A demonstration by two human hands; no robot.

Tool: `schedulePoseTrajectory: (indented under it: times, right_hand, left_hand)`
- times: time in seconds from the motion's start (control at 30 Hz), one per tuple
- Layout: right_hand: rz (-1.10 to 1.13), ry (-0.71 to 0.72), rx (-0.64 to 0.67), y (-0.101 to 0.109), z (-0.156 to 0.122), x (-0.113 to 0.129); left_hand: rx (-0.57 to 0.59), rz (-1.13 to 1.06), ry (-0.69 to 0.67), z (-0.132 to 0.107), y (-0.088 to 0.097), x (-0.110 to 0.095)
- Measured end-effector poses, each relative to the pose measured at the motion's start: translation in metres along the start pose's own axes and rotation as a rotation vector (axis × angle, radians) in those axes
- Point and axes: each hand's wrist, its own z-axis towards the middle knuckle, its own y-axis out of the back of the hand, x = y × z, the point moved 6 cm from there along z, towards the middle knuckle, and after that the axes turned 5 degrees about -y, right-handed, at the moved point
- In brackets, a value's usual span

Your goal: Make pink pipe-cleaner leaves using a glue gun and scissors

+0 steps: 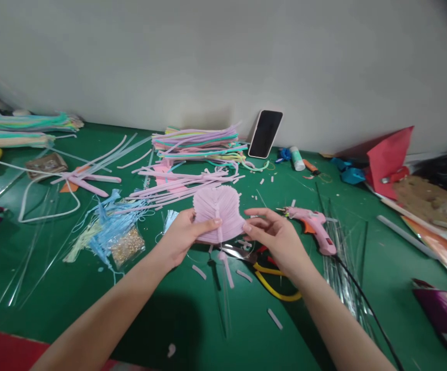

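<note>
Pinched at its left side by my left hand (183, 232) is a pale purple leaf-shaped piece (219, 206) made of fuzzy pipe cleaners, with a ridge down its middle. My left thumb lies across that ridge. At the lower right edge of the piece, my right hand (273, 234) has its thumb and forefinger closed on the rim. Below hangs a short purple pipe cleaner (227, 270) beside thin clear strands. Yellow-handled scissors (277, 291) lie on the green table under my hands, with cut purple bits (274, 318) around them.
To the right lie a pink glue gun (316, 226) with a black cord and a bundle of clear strips (341, 268). Pipe cleaner bundles (196, 141) and a phone (265, 134) are at the back. Blue tassels (111, 226) and a bag of gold beads (127, 246) lie left.
</note>
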Motion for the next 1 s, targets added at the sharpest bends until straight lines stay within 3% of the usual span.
schedulePoseTrajectory:
  times: [0.2, 0.33, 0.53, 0.63, 0.83, 1.0]
  right_hand:
    - [-0.173, 0.159, 0.104, -0.011, -0.006, 0.008]
    - [-0.39, 0.323, 0.023, -0.01, -0.011, 0.015]
    - [-0.499, 0.408, -0.083, -0.01, -0.014, 0.016]
    - [-0.447, 0.373, -0.108, -0.007, -0.013, 0.016]
    - [-0.26, 0.213, 0.018, 0.0, -0.007, 0.013]
    - [-0.102, 0.042, 0.001, 0.008, -0.002, 0.005]
  left_hand:
    - [-0.001, -0.035, 0.007, -0.002, -0.001, -0.001]
    - [0.003, -0.056, 0.017, -0.002, -0.003, -0.002]
    - [0.007, -0.038, 0.001, -0.002, -0.005, -0.001]
    - [0.016, -0.043, -0.022, -0.002, -0.005, -0.002]
    - [-0.012, -0.052, -0.04, -0.003, -0.001, -0.004]
    - [-0.012, -0.018, -0.044, -0.003, -0.002, -0.005]
